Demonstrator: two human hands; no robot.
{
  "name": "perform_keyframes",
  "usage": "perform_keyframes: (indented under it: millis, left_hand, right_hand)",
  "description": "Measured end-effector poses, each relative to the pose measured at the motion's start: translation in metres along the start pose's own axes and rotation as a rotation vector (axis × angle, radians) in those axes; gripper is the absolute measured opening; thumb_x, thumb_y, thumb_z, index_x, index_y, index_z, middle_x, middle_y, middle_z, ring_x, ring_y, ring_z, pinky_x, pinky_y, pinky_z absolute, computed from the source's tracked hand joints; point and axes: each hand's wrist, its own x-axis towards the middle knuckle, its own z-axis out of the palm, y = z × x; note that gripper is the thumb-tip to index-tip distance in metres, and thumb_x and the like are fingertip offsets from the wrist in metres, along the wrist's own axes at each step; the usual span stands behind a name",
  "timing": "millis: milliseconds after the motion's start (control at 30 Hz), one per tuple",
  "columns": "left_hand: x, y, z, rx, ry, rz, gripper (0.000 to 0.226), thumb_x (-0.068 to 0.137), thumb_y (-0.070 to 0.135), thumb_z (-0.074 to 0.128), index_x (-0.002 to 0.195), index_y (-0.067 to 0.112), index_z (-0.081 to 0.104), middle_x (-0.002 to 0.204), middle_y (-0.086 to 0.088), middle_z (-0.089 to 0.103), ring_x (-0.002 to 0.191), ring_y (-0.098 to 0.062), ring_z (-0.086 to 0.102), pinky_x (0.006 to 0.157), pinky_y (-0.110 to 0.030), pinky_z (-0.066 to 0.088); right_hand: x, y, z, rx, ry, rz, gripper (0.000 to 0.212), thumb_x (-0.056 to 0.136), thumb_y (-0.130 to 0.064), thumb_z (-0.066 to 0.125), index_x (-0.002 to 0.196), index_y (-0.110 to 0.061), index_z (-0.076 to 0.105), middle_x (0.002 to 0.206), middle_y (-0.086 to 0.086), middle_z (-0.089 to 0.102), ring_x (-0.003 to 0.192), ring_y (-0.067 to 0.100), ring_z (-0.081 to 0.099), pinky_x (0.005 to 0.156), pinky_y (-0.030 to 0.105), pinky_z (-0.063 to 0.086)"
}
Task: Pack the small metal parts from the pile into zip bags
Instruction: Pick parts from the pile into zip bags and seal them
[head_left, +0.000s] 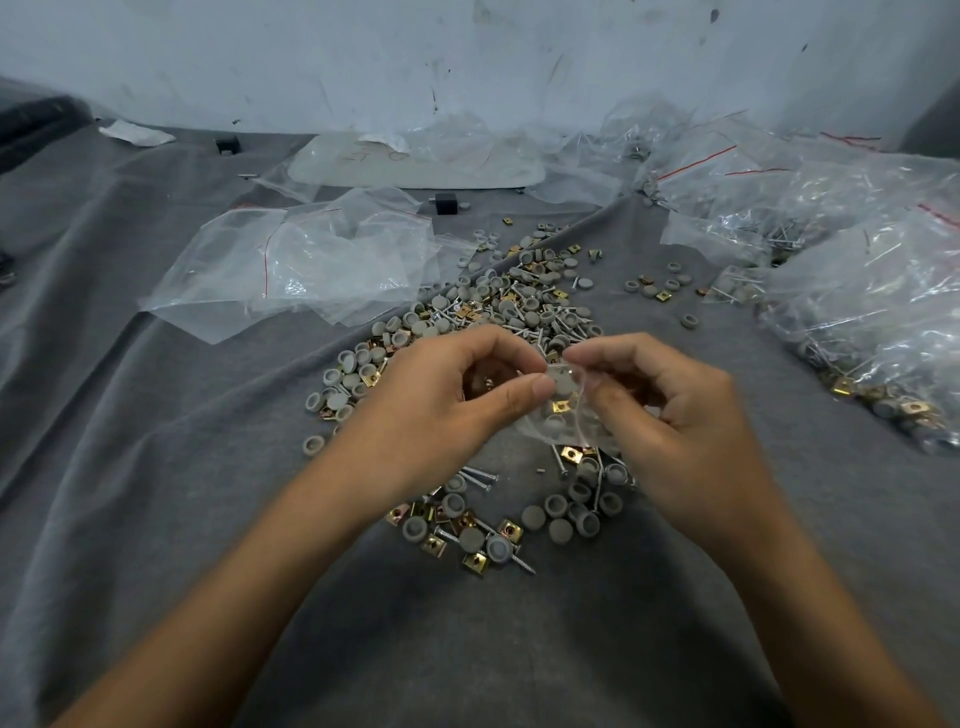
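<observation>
Grey cloth (156, 467) underneath. Left hand (441, 395) and right hand (675, 415) each pinch the mouth of a small clear zip bag (563, 410), part-filled, above the pile of grey caps, brass clips and screws (509, 306). Probably sealing; next, press zip along. Empty clear bags (311, 265) beyond.

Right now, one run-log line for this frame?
left hand: pinches small zip bag | right hand: pinches it too | bag: grey caps, brass clips inside | pile: loose on grey cloth

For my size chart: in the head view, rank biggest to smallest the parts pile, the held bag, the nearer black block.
1. parts pile
2. held bag
3. nearer black block, though it sits farther away.
</observation>
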Motion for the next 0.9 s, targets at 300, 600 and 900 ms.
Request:
perform_keyframes:
  millis: [300, 600, 900]
  left_hand:
    - [-0.002, -0.02, -0.029, 0.641, -0.018, -0.206, 0.019, 0.095, 0.048, 0.059, 0.087, 0.032, 0.065, 0.078, 0.015, 0.066, 0.068, 0.002, 0.057, 0.062, -0.028, 0.048]
    - [-0.002, -0.022, -0.028, 0.777, -0.174, -0.24, 0.012, 0.089, 0.04, 0.072, 0.086, 0.033, 0.064, 0.08, 0.016, 0.063, 0.077, 0.002, 0.056, 0.062, -0.028, 0.042]
    - [-0.004, -0.023, -0.027, 0.814, -0.255, -0.181, 0.012, 0.089, 0.044, 0.07, 0.098, 0.039, 0.065, 0.099, 0.017, 0.055, 0.094, -0.005, 0.055, 0.08, -0.033, 0.049]
  right_hand:
    - [0.001, 0.0, -0.002, 0.027, 0.013, 0.008, 0.027, 0.097, -0.009, 0.065, 0.104, -0.034, 0.072, 0.093, -0.017, 0.073, 0.084, 0.01, 0.068, 0.071, 0.017, 0.052]
    - [0.0, -0.001, -0.001, 0.028, 0.014, 0.011, 0.027, 0.097, -0.01, 0.065, 0.104, -0.035, 0.072, 0.093, -0.017, 0.073, 0.082, 0.013, 0.068, 0.07, 0.027, 0.056]
    - [0.0, 0.0, -0.001, 0.015, 0.001, 0.002, 0.029, 0.097, -0.01, 0.065, 0.105, -0.037, 0.071, 0.094, -0.018, 0.073, 0.083, 0.009, 0.068, 0.07, 0.02, 0.055]
